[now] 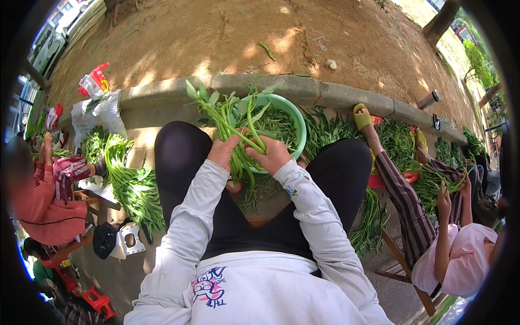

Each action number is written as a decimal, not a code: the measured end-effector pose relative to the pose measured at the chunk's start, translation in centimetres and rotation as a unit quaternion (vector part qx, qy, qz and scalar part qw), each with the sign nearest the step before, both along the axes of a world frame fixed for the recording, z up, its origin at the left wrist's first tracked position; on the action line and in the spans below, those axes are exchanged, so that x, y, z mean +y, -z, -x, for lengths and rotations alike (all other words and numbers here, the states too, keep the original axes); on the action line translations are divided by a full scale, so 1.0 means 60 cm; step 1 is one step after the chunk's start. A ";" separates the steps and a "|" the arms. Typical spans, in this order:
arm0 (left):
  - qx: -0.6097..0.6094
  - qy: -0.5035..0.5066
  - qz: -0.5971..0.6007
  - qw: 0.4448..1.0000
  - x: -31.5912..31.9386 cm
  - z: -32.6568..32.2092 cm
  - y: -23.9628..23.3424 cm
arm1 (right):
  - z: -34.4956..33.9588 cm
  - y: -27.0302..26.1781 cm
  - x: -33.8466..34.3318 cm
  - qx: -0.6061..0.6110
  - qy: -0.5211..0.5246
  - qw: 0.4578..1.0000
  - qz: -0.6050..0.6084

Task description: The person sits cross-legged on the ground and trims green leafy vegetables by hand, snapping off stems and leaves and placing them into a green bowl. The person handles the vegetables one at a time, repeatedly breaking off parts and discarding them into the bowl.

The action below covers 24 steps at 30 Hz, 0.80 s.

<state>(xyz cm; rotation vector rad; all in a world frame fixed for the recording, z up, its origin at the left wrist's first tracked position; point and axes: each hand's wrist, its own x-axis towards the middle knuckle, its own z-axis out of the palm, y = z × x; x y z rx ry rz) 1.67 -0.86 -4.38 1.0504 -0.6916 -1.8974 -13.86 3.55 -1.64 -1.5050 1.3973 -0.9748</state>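
Note:
Between my knees, my left hand (222,154) is closed around a bunch of leafy green stems (221,118), probably water spinach. Its leaves point away from me and the cut ends hang below my fingers. My right hand (273,156) pinches thicker stems (250,122) between thumb and fingers, beside the bunch. Beneath and beyond both hands sits a light green plastic basin (301,130), holding loose leaves and stem pieces (280,122). Part of its near rim is hidden by my hands and the greens. Scraps of greens (254,197) lie on the ground between my feet.
A concrete kerb (276,87) runs beyond the basin, with bare soil past it. Long-stemmed greens (134,183) are heaped at my left, more greens (325,130) at my right. Seated people (455,252) flank me on both sides. A white folding stool (129,241) stands at left.

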 end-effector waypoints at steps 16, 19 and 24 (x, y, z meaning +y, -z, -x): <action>-0.073 0.009 -0.035 0.997 -0.009 -0.010 -0.009 | 0.049 -0.009 -0.015 -0.382 0.187 0.901 -0.089; -0.026 -0.057 -0.053 0.997 -0.013 -0.014 0.000 | 0.069 -0.013 -0.019 -0.470 0.241 0.846 -0.070; 0.039 -0.085 -0.074 0.993 -0.014 -0.014 -0.018 | 0.082 -0.030 -0.019 -0.504 0.261 0.823 -0.016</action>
